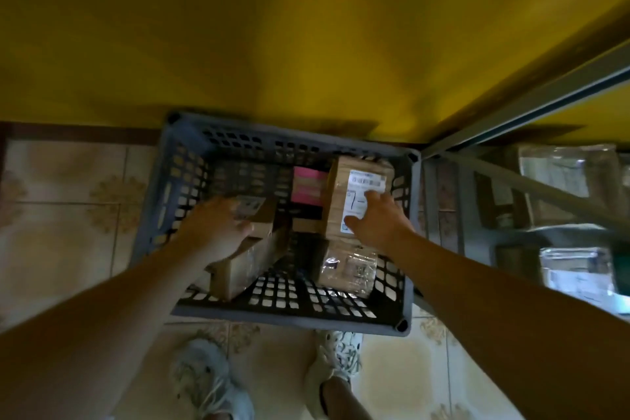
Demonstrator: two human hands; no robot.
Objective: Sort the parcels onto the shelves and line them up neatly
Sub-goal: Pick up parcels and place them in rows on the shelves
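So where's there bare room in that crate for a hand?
In the crate, the back-left floor, behind the left hand and beside the pink box, is bare; so is a front strip between the tilted brown box and the taped parcel. The right side, around the labelled box under the right hand, is crowded.

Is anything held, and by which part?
Left hand seems to grip the small box at its left edge. Right hand lies open on the big box.

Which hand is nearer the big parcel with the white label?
Right. The right hand touches the labelled parcel; the left hand is across the crate to its left, on a smaller box.
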